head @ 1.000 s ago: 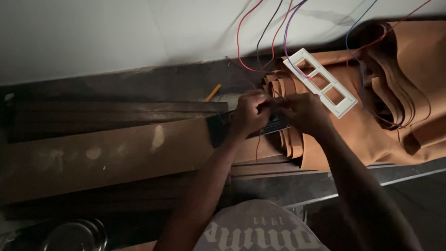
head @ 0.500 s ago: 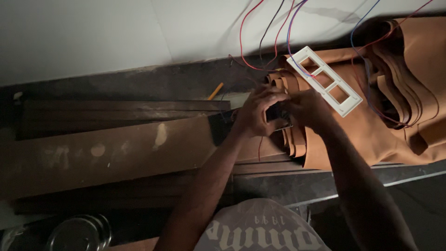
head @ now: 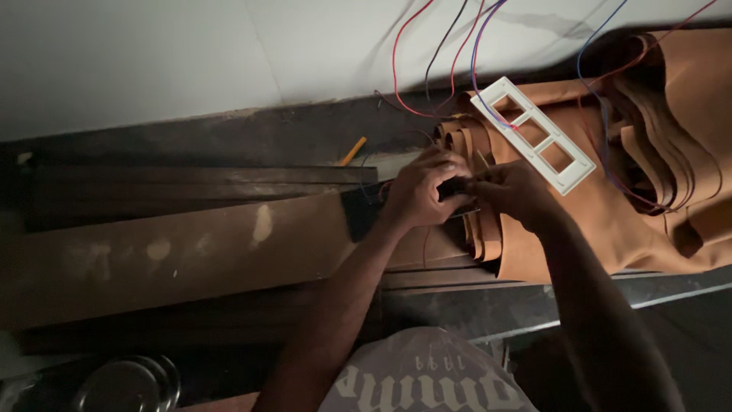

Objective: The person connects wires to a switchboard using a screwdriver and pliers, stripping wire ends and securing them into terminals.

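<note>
Pinching a small dark part between them, the left hand and right hand meet fingertip to fingertip, curled tight around it; what it is stays too dim to tell. It sits above folded brown sheets, beside a white three-window frame, under loose coloured wires. Judged mid-fitting; next calls for steady, fine finger work.
</note>
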